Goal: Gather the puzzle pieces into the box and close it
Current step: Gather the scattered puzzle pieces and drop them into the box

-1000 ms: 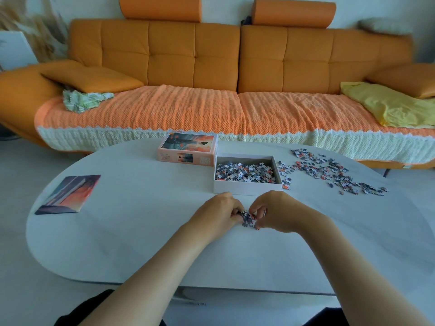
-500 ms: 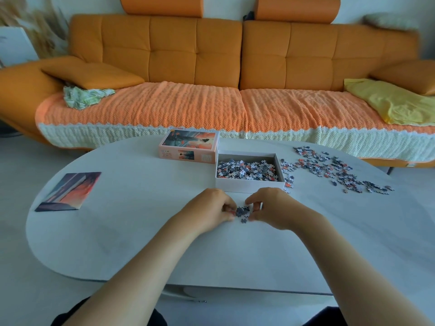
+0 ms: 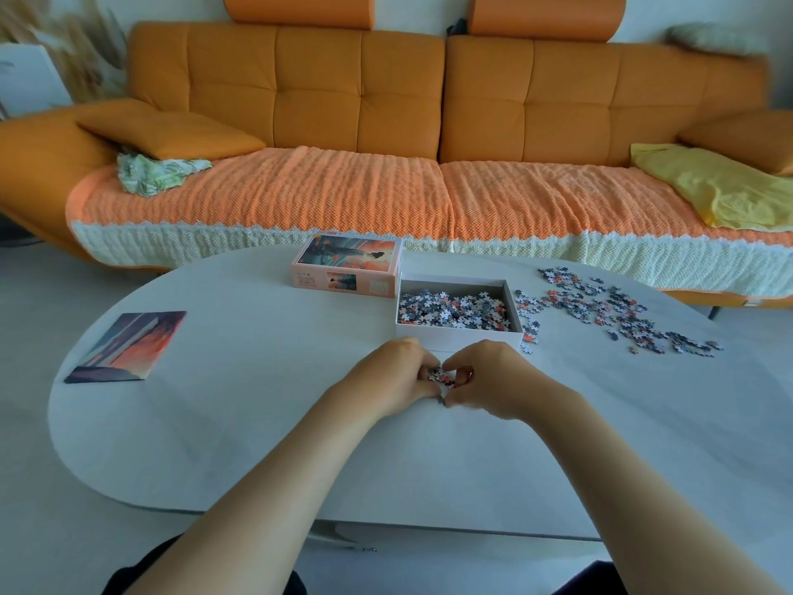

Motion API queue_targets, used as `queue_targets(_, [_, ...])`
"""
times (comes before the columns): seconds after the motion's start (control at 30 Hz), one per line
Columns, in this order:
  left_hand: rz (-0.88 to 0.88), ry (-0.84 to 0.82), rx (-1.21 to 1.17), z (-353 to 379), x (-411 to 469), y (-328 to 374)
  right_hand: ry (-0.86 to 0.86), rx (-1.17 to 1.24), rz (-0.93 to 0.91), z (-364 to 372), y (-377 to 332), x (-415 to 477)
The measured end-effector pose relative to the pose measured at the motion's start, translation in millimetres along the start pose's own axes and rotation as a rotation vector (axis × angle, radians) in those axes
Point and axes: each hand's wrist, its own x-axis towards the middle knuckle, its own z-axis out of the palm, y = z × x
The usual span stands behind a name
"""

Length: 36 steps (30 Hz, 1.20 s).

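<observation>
The open white box (image 3: 457,336) stands on the table, holding several grey, white and orange puzzle pieces. Its pink lid (image 3: 347,268) with the picture lies just left of it. Just in front of the box, my left hand (image 3: 392,373) and my right hand (image 3: 493,380) meet, fingers curled around a small clump of puzzle pieces (image 3: 442,375) held between them. One dark piece (image 3: 441,400) lies on the table under the hands. A loose spread of pieces (image 3: 609,311) covers the table right of the box.
A white oval table (image 3: 257,401) carries everything. A printed picture card (image 3: 128,345) lies at its left end. An orange sofa (image 3: 386,122) with a knitted throw, cushions and a yellow cloth (image 3: 708,191) stands behind the table.
Both hands have moved forward toward the box, still gathering the small clump of pieces between them. The view has tilted slightly.
</observation>
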Motion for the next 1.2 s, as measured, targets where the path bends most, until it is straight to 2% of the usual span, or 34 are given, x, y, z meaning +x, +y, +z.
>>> queue_targets(0.2, [0.016,0.064,-0.059,1,0,-4,0.023,0.056,0.036,0,1,1])
queue_targets(0.67, [0.03,0.071,-0.115,-4,-8,-4,0.025,0.062,0.042,0,-7,-1])
queue_targets(0.8, [0.068,0.044,-0.04,-7,-9,0,0.011,0.031,0.046,-1,-9,-1])
queue_targets(1.0, [0.098,0.052,0.069,-12,-4,6,0.025,0.107,0.055,-2,-8,2])
queue_targets(1.13, [0.048,0.079,-0.026,-13,3,3,0.05,0.141,0.058,-10,-6,8])
queue_targets(1.2, [0.024,0.154,-0.116,-17,6,0,0.111,0.189,0.036,-18,-6,10])
